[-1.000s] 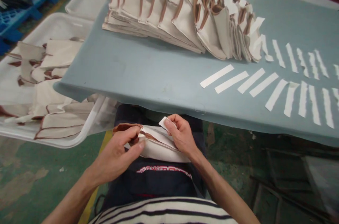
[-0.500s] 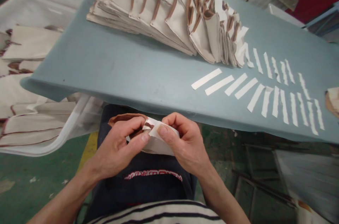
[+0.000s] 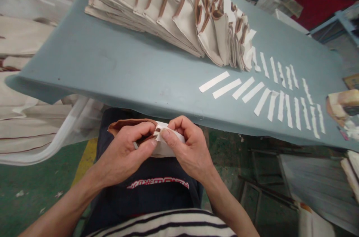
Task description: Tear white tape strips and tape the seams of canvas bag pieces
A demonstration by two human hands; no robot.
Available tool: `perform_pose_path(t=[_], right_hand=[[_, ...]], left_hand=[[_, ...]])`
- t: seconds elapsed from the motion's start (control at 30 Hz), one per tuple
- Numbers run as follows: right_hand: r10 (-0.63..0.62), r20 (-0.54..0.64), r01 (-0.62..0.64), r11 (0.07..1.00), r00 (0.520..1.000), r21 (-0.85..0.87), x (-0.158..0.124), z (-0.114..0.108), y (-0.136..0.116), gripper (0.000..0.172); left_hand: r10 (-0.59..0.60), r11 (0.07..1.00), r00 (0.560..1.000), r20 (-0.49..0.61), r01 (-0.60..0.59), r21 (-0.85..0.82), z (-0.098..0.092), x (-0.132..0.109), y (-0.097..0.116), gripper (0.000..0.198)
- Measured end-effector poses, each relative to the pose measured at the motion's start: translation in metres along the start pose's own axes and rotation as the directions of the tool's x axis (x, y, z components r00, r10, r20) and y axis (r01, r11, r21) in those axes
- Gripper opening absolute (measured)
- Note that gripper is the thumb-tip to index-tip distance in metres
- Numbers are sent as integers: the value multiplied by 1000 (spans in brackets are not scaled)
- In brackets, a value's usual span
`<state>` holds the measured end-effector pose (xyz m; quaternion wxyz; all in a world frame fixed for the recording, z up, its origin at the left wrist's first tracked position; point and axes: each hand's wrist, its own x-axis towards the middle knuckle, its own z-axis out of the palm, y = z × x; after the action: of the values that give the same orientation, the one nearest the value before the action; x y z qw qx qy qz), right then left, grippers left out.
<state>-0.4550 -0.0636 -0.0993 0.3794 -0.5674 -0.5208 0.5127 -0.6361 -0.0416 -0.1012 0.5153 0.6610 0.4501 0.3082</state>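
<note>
Over my lap, both hands hold a cream fabric piece (image 3: 163, 151) with a brown bound edge, which looks like one of the pieces stacked on the table. My left hand (image 3: 130, 145) is closed on its brown-edged end, thumb and forefinger pinching near the middle. My right hand (image 3: 186, 145) is closed on the other side, its thumb pressing a white strip (image 3: 165, 126) against the fabric. The fingertips of both hands nearly meet there. My palms and curled fingers hide much of the piece.
A blue-grey table (image 3: 126, 68) lies just beyond my hands. On it stand stacked brown-edged fabric pieces (image 3: 157, 9) and rows of white strips (image 3: 248, 87). A white plastic bin (image 3: 64, 136) with more fabric is at the left. A tape roll (image 3: 343, 102) sits at the right.
The camera view has shifted to the right, bringing the tape roll further into sight. Both hands keep their grip on the fabric piece, with only slight finger movement.
</note>
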Motion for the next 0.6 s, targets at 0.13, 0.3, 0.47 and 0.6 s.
perform_pose_path(t=[0.13,0.3,0.47,0.6], right_hand=[[11,-4,-10,1000,1000,15,0,2,1,32],[53,20,-55,992,998,114,4,8,6,35],[35,-41,-31,995,999,99,7,17,15,33],[-21,-137,19,1000,990,-12,6,23,15,31]], left_hand=[[-17,999,1000,12,17,-29,0,-2,-1,25],[-45,994,999,0,45,-95,0,-3,-7,24],[-83,993,996,-17,81,-87,-1,-2,-12,26],[-60,996,998,-19,59,-68,-2,-1,-11,23]])
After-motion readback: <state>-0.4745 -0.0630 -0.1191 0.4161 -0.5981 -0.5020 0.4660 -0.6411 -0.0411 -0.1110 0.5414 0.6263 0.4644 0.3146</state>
